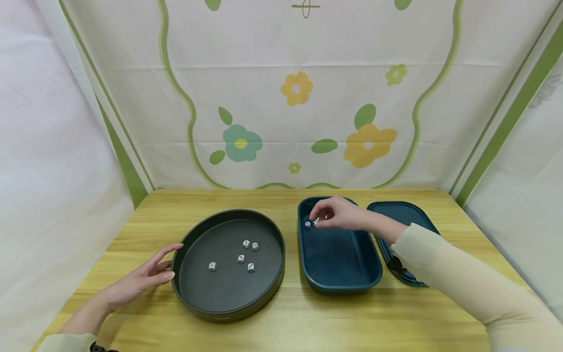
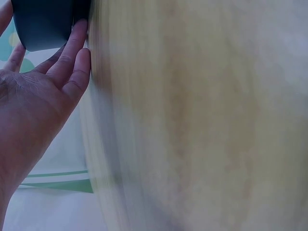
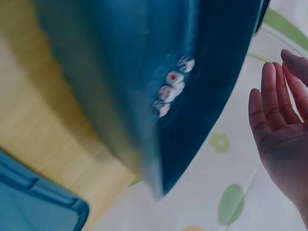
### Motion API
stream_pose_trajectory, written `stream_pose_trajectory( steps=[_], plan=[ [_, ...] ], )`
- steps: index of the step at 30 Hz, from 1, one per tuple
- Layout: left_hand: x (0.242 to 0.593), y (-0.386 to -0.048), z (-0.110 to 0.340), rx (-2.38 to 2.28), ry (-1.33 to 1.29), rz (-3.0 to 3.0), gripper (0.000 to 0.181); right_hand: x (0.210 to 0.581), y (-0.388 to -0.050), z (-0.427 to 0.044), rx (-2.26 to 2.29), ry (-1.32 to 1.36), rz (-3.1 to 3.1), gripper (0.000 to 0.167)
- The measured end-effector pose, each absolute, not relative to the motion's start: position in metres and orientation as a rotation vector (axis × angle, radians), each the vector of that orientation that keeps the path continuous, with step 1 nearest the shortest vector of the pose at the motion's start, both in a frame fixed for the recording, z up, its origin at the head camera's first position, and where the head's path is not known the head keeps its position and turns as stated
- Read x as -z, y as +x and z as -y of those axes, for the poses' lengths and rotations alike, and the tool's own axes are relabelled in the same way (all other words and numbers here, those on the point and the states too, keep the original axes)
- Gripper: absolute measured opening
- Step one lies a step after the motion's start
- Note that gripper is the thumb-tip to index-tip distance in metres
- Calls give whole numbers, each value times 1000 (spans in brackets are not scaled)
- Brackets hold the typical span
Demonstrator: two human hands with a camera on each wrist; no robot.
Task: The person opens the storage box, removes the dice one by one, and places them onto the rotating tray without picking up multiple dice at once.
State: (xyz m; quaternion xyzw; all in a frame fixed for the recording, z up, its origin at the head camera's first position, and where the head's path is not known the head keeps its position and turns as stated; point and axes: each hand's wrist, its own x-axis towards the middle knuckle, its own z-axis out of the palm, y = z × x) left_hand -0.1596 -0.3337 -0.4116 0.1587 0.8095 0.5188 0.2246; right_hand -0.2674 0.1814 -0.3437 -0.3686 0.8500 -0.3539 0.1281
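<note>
My left hand (image 1: 138,281) rests its fingers and thumb against the left side of a round dark pan (image 1: 228,313). In the left wrist view the fingers (image 2: 72,53) lie along the outer wall of the pan (image 2: 43,29). White dice (image 1: 241,259) lie scattered on the pan's floor. My right hand (image 1: 338,213) hovers over the far end of a blue rectangular container (image 1: 340,261), fingers bent downward near several dice (image 1: 307,225). The right wrist view shows those dice (image 3: 167,93) clustered inside the container, and no die is visible between the right hand's fingers (image 3: 272,96).
Right of the container, a blue lid (image 1: 402,212) lies on the wooden table (image 1: 308,322), partly covered by the right sleeve (image 1: 457,278). A white flowered cloth (image 1: 264,98) hangs behind the table, with white cloth walls at both sides.
</note>
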Motion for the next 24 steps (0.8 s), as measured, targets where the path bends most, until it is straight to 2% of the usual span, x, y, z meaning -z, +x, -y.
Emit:
stream_pose_trajectory(
  steps=[10,17,24],
  plan=[
    [413,-160,334,-1439,453,-2223,63,366,-273,-203,1031,-1018,-2515,22],
    [413,-160,334,-1442,451,-2219,63,388,-282,-205,953,-987,-2555,36],
    [412,-160,333,-1437,451,-2226,63,400,-289,-201,913,-953,-2539,40]
  ],
)
